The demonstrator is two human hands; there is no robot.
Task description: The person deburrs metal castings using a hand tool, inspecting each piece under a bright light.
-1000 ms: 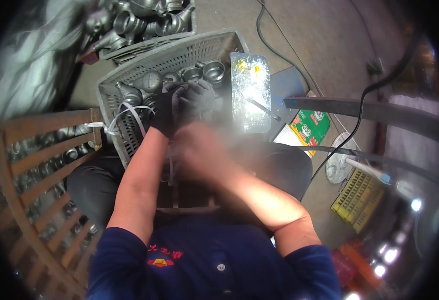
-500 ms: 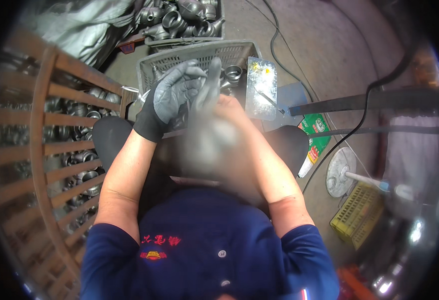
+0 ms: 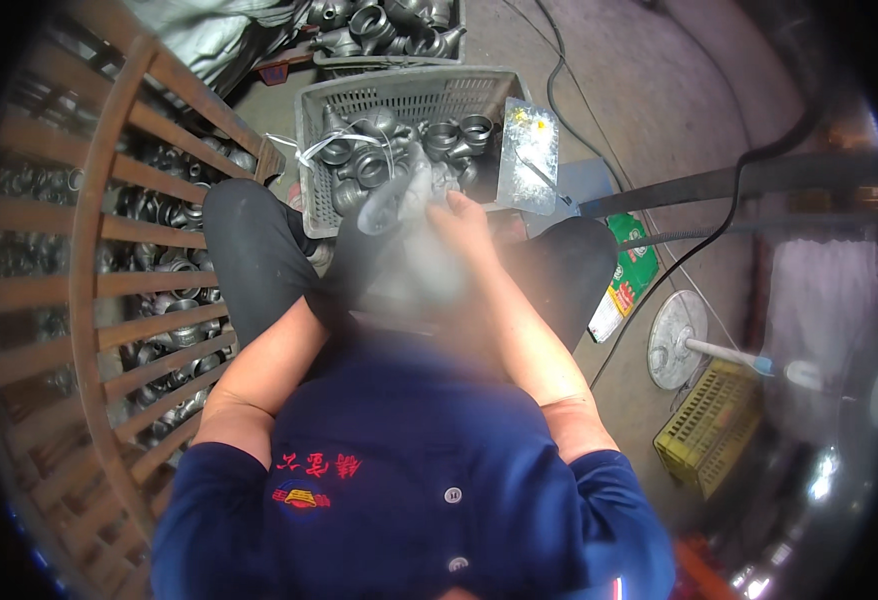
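My right hand (image 3: 464, 228) is bare, its fingers closed on a limp grey work glove (image 3: 417, 182) above my lap. My left forearm (image 3: 294, 335) reaches in from the other side and ends in a dark cuff. The left hand, in a grey glove with a black cuff a moment ago, is now lost in a smeared grey patch beside the held glove, and its fingers cannot be made out. Just beyond both hands stands a grey plastic crate (image 3: 309, 110) holding several metal pipe fittings (image 3: 369, 165).
A second crate (image 3: 389, 62) of fittings stands behind. Left is a rusty slatted rack (image 3: 84, 260) with more fittings behind its bars. A shiny metal sheet (image 3: 529, 155), cables, a round white base with a pole (image 3: 677, 340) and a yellow crate (image 3: 704, 425) lie right.
My gloved left hand has dropped from over the crate toward my lap and blurred. The loose glove in my right hand has come lower, uncovering the fittings. The view has shifted slightly.
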